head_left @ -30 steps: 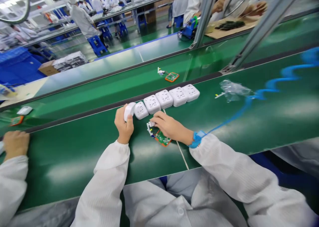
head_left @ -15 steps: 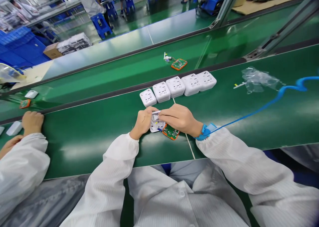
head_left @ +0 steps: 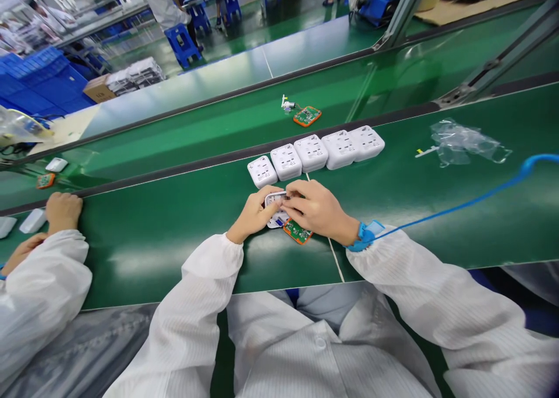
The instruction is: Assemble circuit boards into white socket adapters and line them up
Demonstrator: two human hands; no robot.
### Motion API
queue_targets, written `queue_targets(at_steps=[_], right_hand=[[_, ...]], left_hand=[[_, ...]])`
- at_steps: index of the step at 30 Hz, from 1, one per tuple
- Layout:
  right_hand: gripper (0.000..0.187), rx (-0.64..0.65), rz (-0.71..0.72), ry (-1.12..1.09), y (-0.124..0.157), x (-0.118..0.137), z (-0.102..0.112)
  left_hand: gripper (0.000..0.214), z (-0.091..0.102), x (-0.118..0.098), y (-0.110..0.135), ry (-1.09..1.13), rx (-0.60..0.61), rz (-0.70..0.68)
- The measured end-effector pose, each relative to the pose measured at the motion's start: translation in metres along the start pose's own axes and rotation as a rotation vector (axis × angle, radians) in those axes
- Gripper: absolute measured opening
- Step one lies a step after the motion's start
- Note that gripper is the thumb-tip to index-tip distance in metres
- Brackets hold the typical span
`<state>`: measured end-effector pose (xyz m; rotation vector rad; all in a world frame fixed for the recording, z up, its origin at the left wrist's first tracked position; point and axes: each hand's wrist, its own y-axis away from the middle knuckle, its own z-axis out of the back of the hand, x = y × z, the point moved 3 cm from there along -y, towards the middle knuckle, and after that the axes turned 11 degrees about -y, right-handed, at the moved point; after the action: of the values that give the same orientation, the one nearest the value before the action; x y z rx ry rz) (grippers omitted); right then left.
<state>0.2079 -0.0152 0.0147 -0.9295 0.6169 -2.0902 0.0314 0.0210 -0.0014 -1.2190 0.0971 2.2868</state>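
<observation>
Between my left hand and my right hand sits a white plastic socket housing, which both hands grip from above, their fingers hiding most of it. Just below my right hand, a green circuit board with an orange edge lies on the green belt, touching the housing. Several white socket units stand in a tight row beyond my hands. A blue wrist strap circles my right wrist, and its blue cord runs off to the right.
A crumpled clear plastic bag lies on the belt to the right. A co-worker's hands rest at the left near white parts. Another circuit board lies on the farther belt, behind a dark rail.
My hands have closed in around the white housing, now covering more of it. It has moved from my left hand alone to both hands, above the board's edge.
</observation>
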Motion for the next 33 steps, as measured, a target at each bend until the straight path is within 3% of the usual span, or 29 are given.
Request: queue_targets(at_steps=[4,8,13,20,33], right_hand=[[0.019,0.049,-0.084,-0.035,-0.002,0.009,-0.003],[0.005,0.075,-0.193,-0.079,0.001,0.009,-0.017],[0.020,-0.059,-0.203,-0.045,0.004,0.006,-0.024],[0.028,-0.129,-0.155,0.017,0.002,0.007,-0.023],[0.022,-0.043,-0.274,-0.050,-0.002,0.005,-0.025]], left_hand=[[0.045,-0.003,0.000,-0.001,0.002,-0.141,0.137],[0.053,-0.007,-0.003,-0.001,-0.022,-0.163,0.167],[0.055,-0.011,-0.004,0.000,-0.038,-0.189,0.179],[0.058,-0.014,0.000,0.001,-0.009,-0.195,0.236],[0.059,-0.019,0.001,0.000,0.045,-0.277,0.264]])
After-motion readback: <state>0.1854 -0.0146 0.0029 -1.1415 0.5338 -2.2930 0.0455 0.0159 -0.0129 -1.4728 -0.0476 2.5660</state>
